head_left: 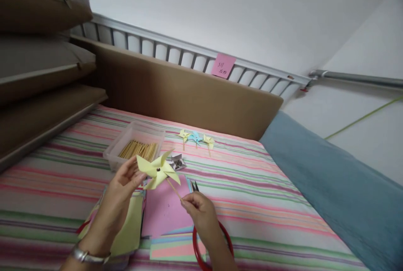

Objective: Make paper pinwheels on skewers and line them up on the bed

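Observation:
A yellow paper pinwheel [159,174] is held up over the paper stacks, with a dark pin at its centre. My right hand [200,210] pinches the lower end of its thin wooden stick [174,188]. At the blades' left side is my left hand [127,181], fingers curved and apart, the fingertips close to or touching one blade; which of these I cannot tell. Below lie pink paper sheets [166,208] and a yellow paper stack [128,225]. Red-handled scissors [229,237] sit partly under my right hand and forearm, blade tips showing beyond the knuckles.
A clear plastic box [110,152] of wooden sticks stands behind my left hand, beside a small box of pins [178,162]. Three finished pinwheels [195,137] lie further back. A brown board [189,90] edges the striped cloth, and stacked brown cushioned pieces [44,65] rise at left.

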### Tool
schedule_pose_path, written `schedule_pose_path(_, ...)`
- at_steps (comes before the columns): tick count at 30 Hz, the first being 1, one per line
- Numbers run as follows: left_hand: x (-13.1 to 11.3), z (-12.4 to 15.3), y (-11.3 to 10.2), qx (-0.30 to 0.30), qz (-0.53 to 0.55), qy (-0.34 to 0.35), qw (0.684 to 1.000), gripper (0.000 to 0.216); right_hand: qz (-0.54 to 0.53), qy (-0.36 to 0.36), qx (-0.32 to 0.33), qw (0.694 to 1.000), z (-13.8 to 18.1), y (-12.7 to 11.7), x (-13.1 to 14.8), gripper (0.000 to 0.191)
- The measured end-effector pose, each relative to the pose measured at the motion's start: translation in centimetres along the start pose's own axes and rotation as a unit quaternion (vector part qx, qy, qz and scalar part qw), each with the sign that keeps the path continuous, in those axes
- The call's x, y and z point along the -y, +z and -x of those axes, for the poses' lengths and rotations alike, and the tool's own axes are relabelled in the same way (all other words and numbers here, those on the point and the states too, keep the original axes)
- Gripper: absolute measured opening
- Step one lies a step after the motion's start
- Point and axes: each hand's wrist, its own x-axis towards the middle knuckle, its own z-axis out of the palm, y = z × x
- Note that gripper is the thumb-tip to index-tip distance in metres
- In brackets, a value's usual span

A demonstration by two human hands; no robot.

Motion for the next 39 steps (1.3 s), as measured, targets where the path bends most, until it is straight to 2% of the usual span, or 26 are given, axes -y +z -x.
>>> schedule_pose_path(4, 0.0, -0.7, -1.5, -0.009, -0.142, 0.121, 0.982, 0.051, 0.008, 0.016, 0.007, 1.000, 0.1, -0.5, 0.3, 0.013)
schedule_pose_path(7, 0.1, -1.3, -2.4, 0.012, -0.297, 0.246, 0.923, 0.040, 0.003, 0.015, 0.027, 1.000, 0.2, -0.7, 0.5, 0.013)
schedule_pose_path(9, 0.1, -1.6, -2.9, 0.019, -0.365, 0.293, 0.883, 0.035, -0.007, 0.015, 0.043, 0.999, 0.3, -0.8, 0.5, 0.012)
schedule_pose_path(17, 0.1, -1.6, -3.5, 0.038, -0.438, 0.345, 0.829, 0.024, -0.078, 0.064, 0.060, 0.993, 0.2, -0.8, 0.6, 0.011)
schedule_pose_path(22, 0.8, -1.5, -3.1, 0.052, -0.455, 0.383, 0.802, 0.019, -0.121, 0.098, 0.037, 0.987, 0.2, -0.9, 1.2, 0.013)
schedule_pose_path(27, 1.7, -0.8, -2.3, 0.045, -0.495, 0.408, 0.766, 0.018, -0.168, 0.119, 0.040, 0.978, 0.1, -0.5, 0.6, 0.017)
schedule_pose_path(30, 2.2, 0.1, -1.3, 0.059, -0.498, 0.405, 0.765, 0.018, -0.206, 0.123, 0.041, 0.970, 0.1, -0.2, 0.1, 0.018)
schedule_pose_path(33, 3.3, 1.1, -0.1, 0.063, -0.482, 0.381, 0.786, 0.024, -0.243, 0.116, 0.023, 0.963, -0.1, -0.1, -0.3, 0.018)
schedule_pose_path(36, 4.9, 1.6, 0.5, 0.077, -0.462, 0.354, 0.809, 0.028, -0.263, 0.111, -0.040, 0.958, -1.1, -1.0, -1.2, 0.023)
schedule_pose_path(39, 6.3, 1.2, 0.4, 0.116, -0.439, 0.334, 0.826, 0.028, -0.257, 0.118, -0.120, 0.952, -3.0, -3.4, -3.0, 0.030)
